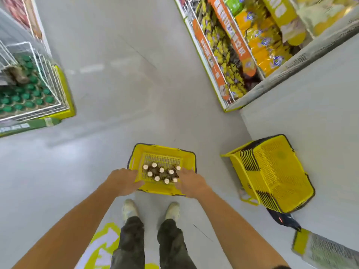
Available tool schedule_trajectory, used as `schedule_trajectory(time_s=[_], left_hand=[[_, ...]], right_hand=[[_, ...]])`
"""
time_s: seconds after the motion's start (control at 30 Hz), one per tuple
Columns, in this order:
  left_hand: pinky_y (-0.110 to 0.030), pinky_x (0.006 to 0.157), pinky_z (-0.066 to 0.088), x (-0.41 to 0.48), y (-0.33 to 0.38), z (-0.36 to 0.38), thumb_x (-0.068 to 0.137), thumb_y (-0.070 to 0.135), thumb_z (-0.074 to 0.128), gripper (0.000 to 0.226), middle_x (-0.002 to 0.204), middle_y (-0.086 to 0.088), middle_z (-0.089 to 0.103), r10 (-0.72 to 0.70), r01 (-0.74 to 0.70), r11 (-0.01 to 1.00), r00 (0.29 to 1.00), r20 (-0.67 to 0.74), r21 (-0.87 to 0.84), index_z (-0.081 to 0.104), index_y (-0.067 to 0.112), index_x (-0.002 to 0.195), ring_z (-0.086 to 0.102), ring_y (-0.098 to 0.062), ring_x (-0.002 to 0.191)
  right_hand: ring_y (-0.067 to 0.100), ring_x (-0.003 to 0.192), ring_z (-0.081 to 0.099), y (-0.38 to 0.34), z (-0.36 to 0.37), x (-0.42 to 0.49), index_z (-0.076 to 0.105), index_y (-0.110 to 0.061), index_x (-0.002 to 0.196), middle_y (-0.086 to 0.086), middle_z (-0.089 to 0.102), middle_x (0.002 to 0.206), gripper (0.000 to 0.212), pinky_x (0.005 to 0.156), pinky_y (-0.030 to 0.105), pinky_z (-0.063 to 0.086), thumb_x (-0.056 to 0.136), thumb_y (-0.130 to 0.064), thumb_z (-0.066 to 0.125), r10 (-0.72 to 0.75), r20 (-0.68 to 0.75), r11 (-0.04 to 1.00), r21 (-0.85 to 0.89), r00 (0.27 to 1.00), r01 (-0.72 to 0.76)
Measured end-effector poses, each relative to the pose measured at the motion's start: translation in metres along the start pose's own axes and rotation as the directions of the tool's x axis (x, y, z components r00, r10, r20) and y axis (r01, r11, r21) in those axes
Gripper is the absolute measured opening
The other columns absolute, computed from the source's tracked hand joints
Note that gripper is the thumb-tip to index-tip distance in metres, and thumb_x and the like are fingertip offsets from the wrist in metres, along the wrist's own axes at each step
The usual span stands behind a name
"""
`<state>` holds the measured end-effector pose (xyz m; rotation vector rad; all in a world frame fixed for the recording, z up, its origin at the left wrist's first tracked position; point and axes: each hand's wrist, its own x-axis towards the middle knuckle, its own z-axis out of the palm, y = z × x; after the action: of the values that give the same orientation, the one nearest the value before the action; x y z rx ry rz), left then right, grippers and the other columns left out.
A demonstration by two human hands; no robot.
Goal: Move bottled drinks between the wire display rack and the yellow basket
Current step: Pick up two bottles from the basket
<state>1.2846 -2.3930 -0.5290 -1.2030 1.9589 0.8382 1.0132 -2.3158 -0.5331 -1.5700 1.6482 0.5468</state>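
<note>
A yellow basket [151,152] stands on the floor just ahead of my feet. Several brown bottles with white caps [161,172] stand upright in its near half. My left hand [124,181] hovers over the basket's near left corner, fingers spread, holding nothing. My right hand [191,183] reaches over the near right corner next to the bottles, also holding nothing. The wire display rack [38,82] stands at the far left, filled with several green-capped bottles [25,96].
A stack of yellow baskets [272,175] lies tipped against a white wall on the right. A snack shelf [242,55] runs along the upper right. Grey floor lies between rack and basket. A yellow floor marking [103,243] is beside my legs.
</note>
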Motion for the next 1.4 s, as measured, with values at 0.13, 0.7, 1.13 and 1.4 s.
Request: schedule_trajectory(time_s=[0.13,0.7,1.13,1.4], left_hand=[[-0.04,0.098,0.051,0.034,0.005,0.063,0.101,0.064,0.041,0.053,0.124,-0.006,0.07,0.001,0.001,0.999,1.0,0.029,-0.053,0.06,0.018,0.122,0.066,-0.03,0.117],[-0.045,0.088,0.051,0.375,-0.058,0.251,0.101,0.037,0.056,0.043,0.128,-0.015,0.066,-0.03,-0.031,0.975,0.963,-0.268,-0.222,0.055,0.01,0.135,0.059,-0.038,0.121],[-0.053,0.072,0.053,0.469,-0.093,0.29,0.072,0.032,0.076,0.027,0.083,-0.003,0.069,-0.13,-0.376,0.685,0.78,-0.612,-0.624,0.067,0.015,0.091,0.064,-0.029,0.08],[-0.052,0.075,0.056,0.327,-0.084,0.18,0.071,0.025,0.081,0.021,0.083,-0.013,0.07,-0.102,-0.502,0.581,0.737,-0.669,-0.641,0.069,0.017,0.087,0.062,-0.02,0.073]], right_hand=[[0.036,0.14,0.048,0.019,0.059,0.046,0.044,-0.015,0.152,0.013,0.049,0.152,0.057,0.105,0.053,0.048,0.106,-0.048,0.046,-0.015,0.071,1.0,-0.001,0.997,0.015],[0.037,0.129,0.056,0.05,0.255,0.394,0.045,-0.013,0.146,0.015,0.056,0.141,0.049,0.095,0.047,0.049,0.108,-0.043,0.048,-0.224,-0.109,0.974,-0.05,0.968,0.22],[0.029,0.092,0.065,0.051,0.272,0.473,0.065,-0.019,0.105,0.003,0.069,0.1,0.036,0.077,0.05,0.053,0.098,-0.053,0.058,-0.285,-0.391,0.91,0.176,0.875,0.375],[0.013,0.086,0.07,0.013,0.154,0.331,0.07,-0.025,0.098,-0.007,0.074,0.09,0.03,0.081,0.044,0.056,0.095,-0.053,0.061,-0.19,-0.564,0.869,0.284,0.803,0.405]])
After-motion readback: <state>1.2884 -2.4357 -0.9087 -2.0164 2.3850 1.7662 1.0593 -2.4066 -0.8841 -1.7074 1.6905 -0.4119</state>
